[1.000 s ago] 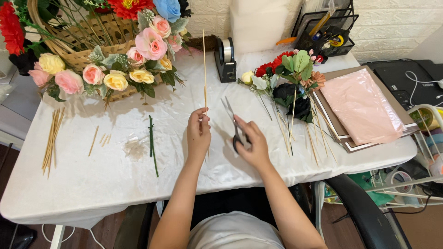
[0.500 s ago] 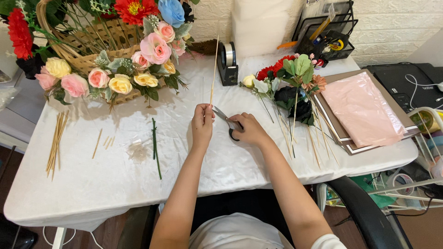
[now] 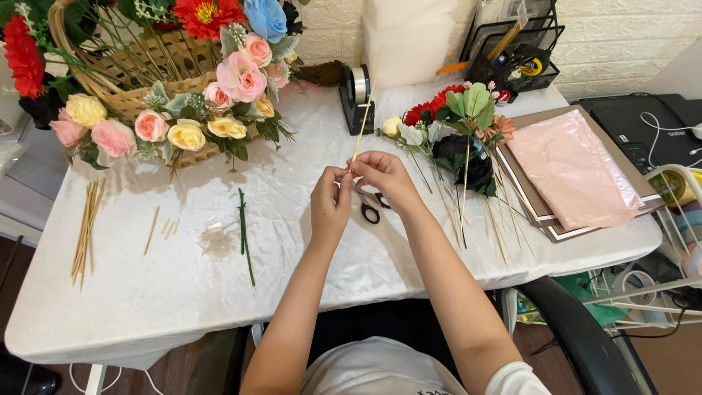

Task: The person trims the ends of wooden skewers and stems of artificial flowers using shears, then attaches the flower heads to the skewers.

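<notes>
Both of my hands are raised just above the white table (image 3: pixel 146 307). My left hand (image 3: pixel 330 203) and my right hand (image 3: pixel 385 175) pinch the lower end of one thin wooden stick (image 3: pixel 362 123), which points up and away, tilted slightly right. Black-handled scissors (image 3: pixel 370 211) lie flat on the table under my hands, partly hidden by them. A green wire stem (image 3: pixel 245 232) lies left of my left hand, untouched.
A wicker basket (image 3: pixel 121 99) filled with artificial flowers stands at the back left. A bundle of wooden sticks (image 3: pixel 86 228) lies at the left. A tape dispenser (image 3: pixel 356 95), loose stemmed flowers (image 3: pixel 461 124), a pink sheet (image 3: pixel 570 168) and a black wire organiser (image 3: pixel 512 51) fill the right.
My right hand has let go of the scissors, which now lie on the table. Both hands now hold the stick's lower end, further from me than before.
</notes>
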